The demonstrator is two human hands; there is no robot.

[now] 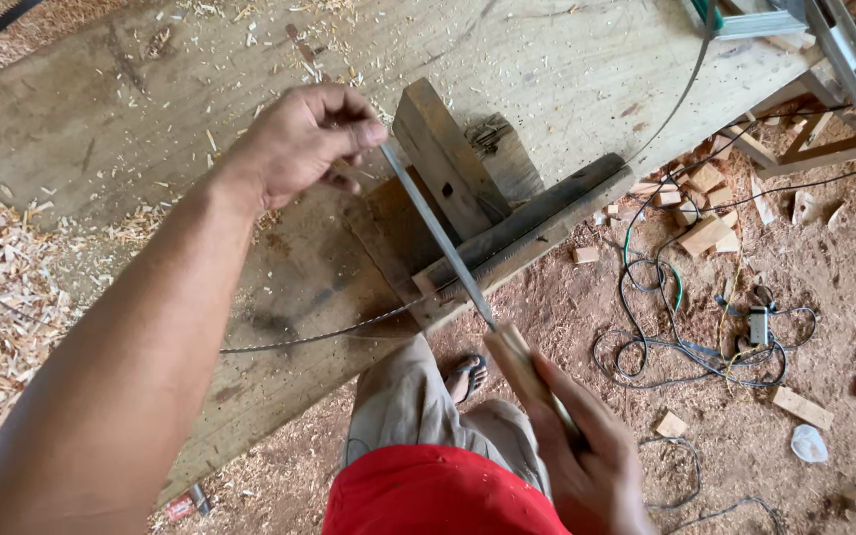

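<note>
Setting: workshop with a red dirt floor (pixel 745 436) strewn with sawdust, seen from above; a broad, worn wooden bench (pixel 200 129) carries shavings and chips.
File: a long, slim metal file (pixel 438 233) lies slantwise across the bench edge, its tip toward the upper left and its pale wooden handle (pixel 522 372) toward the lower right, off the bench.
Saw blade: a thin toothed band (pixel 319 337) runs along the near edge of the bench and passes into the clamp under the file; another stretch of it curves away at the upper right.
Clamp blocks: dark wooden blocks (pixel 448 163) and a long batten (pixel 527 223) stand on the bench and appear to grip the blade where the file crosses it.
Left hand: the left hand (pixel 299 144) pinches the file tip between thumb and curled fingers, pressed together, touching the metal.
Right hand: the right hand (pixel 587 456) wraps the handle, fingers closed round it and the index finger laid along the wood.
Technique (judgement): filing likely goes best with both ends level, light even pressure on the push stroke, and a steady angle so each tooth is cut alike.
Risk (judgement): a tilted stroke could skid off the thin edge.
Surroundings: tangled cables (pixel 686 337) and wood offcuts (pixel 705 233) lie on the floor; a sandalled foot (pixel 468 374) shows below the bench.
</note>
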